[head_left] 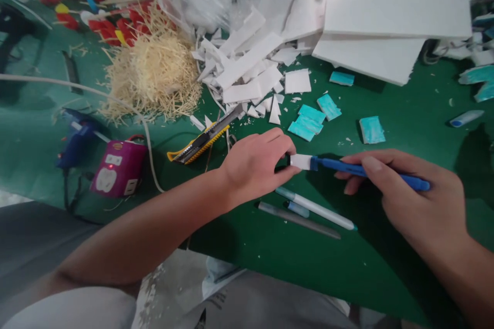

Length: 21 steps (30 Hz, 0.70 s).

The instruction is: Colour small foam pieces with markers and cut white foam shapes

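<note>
Between the thumb and fingers of my left hand [260,164] is a small white foam piece [300,161]. Its right end is coloured dark blue. My right hand [409,190] grips a blue marker [363,168], whose tip meets that blue end. Below the hands lie a white marker with a teal tip [324,211], a grey marker [299,220] and a small blue cap [298,209]. Several teal-coloured foam pieces [307,122] rest just beyond my hands. A yellow utility knife [204,139] with its blade out lies left of my left hand.
White foam scraps [250,72] and larger foam sheets [393,15] cover the back. At left are a heap of thin wooden sticks [158,69], a blue glue gun [79,136], a purple power socket [119,167] and a white cable [148,144]. Another cap [466,118] lies far right.
</note>
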Motion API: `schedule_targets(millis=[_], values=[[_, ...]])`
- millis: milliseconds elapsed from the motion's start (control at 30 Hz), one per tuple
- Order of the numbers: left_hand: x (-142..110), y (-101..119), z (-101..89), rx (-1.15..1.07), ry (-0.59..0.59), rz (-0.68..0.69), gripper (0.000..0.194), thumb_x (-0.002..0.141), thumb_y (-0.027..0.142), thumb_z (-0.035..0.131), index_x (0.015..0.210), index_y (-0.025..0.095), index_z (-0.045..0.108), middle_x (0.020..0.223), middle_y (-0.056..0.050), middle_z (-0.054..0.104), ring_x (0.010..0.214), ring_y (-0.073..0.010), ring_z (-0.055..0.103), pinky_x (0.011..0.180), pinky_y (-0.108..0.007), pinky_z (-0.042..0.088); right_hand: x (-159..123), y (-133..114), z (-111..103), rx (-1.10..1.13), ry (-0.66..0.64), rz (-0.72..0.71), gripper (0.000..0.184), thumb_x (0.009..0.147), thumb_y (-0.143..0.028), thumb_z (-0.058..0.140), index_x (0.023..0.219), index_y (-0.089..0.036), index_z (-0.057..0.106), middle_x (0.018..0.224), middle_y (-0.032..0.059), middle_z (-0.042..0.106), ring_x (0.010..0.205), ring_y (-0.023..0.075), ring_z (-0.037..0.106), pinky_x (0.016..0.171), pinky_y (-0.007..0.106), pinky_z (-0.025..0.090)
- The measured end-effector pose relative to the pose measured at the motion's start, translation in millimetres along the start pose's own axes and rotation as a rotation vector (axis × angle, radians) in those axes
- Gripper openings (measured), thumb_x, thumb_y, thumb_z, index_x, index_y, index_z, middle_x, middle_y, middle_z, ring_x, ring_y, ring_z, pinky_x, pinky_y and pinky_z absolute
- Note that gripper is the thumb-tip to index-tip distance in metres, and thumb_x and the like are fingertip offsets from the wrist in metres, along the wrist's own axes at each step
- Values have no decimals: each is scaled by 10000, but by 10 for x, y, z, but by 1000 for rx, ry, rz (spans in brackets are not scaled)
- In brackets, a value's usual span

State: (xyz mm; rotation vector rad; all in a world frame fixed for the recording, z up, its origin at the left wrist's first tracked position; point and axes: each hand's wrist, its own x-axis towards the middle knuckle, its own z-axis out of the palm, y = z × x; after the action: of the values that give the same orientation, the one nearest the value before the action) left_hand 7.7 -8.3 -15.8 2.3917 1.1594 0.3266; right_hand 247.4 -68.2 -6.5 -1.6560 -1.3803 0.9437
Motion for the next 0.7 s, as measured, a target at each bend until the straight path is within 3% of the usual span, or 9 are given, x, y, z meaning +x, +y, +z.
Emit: schedule_targets(millis=[100,267,400,567,700], values=[[-8,-20,4,-2,9,28,128,925,293,754,965,206,670,846,26,629,660,-109,544,637,-245,423,-2,-75,9,-8,-1,65,264,923,-514,706,810,-303,816,599,5,712,572,206,702,600,355,606],[0,-47,-12,-3,11,57,120,945,311,730,962,204,679,828,24,645,653,-117,566,634,-259,420,-39,-167,40,91,35,178,232,934,-400,700,754,-282,788,649,-7,725,523,151,643,571,311,575],[7,-39,-3,34,0,65,123,974,335,689,973,212,677,856,2,673,765,-150,650,689,-269,451,-61,-160,45,74,45,163,190,934,-407,708,835,-283,811,646,-6,725,577,168,688,606,312,592],[-5,-36,13,52,14,77,131,983,342,683,973,211,677,862,-2,684,756,-145,653,688,-266,462,-43,-116,4,8,-17,156,276,945,-471,689,763,-303,808,633,3,729,531,180,673,540,325,577],[-19,-56,7,30,17,100,138,999,333,674,1004,196,689,878,-8,697,777,-146,674,694,-272,473,6,-81,-19,25,-17,56,249,922,-502,712,816,-312,835,575,0,711,539,187,698,551,308,604]])
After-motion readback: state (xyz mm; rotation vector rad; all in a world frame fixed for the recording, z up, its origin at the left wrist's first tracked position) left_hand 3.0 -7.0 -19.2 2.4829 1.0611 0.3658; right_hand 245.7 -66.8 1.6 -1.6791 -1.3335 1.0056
